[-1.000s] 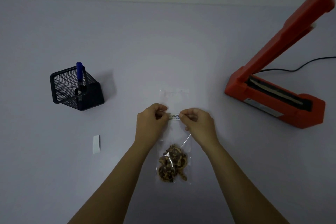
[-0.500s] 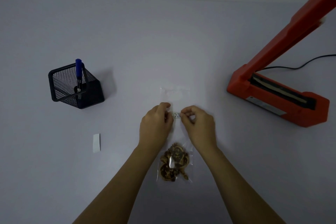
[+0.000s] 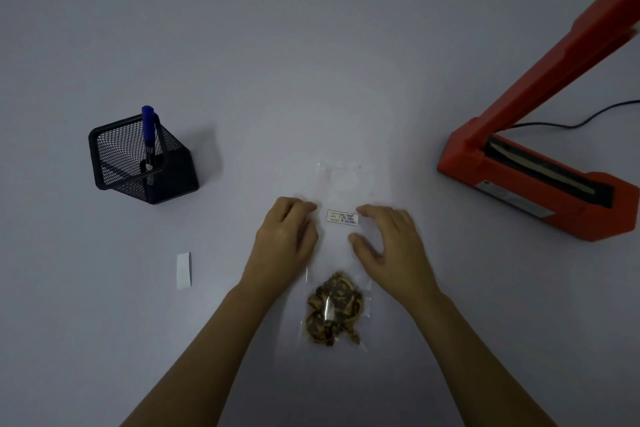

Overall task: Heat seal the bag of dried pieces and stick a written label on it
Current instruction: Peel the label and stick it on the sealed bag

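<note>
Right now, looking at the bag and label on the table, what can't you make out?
Head view, label: blue handwriting too small and dim to read.
Head view, bag top: clear film on the pale table, so no seal line can be seen.
Head view, heat sealer: its raised arm is cut off by the right edge.
Head view, cord: runs out at the right edge, plug unseen.

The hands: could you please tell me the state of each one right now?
Left hand: open, holding nothing, beside the label.
Right hand: open, holding nothing.
</note>
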Tool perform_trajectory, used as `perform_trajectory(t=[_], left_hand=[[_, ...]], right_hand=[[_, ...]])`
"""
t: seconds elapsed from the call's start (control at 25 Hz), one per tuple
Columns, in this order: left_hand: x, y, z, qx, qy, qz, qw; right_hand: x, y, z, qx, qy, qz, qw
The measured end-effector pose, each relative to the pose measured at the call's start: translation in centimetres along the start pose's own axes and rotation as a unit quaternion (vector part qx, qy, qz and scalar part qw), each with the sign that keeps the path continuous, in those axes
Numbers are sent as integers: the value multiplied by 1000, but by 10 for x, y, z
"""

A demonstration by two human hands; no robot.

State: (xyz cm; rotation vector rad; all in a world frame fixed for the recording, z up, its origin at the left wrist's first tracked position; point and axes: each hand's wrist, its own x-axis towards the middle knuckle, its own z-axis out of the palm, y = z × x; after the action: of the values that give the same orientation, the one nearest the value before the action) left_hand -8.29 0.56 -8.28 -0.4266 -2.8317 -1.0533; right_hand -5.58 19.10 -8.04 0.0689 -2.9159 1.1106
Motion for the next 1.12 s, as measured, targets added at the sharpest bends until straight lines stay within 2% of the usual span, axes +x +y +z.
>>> perform_trajectory(t=[0.16, 0.44, 0.56, 1.12], left_hand=[[-10, -18, -7, 47, -89, 94, 990], [6, -23, -5, 99, -121, 154, 976], [7, -25, -1, 105, -120, 166, 973], [5, -27, 6, 107, -99, 171, 975]], right_hand=[[-3, 12, -3, -72, -15, -65, 995], [-2, 13, 0, -133, -29, -107, 985], [-2, 13, 0, -161, -47, -107, 980], [-1, 17, 4, -153, -9, -78, 985]])
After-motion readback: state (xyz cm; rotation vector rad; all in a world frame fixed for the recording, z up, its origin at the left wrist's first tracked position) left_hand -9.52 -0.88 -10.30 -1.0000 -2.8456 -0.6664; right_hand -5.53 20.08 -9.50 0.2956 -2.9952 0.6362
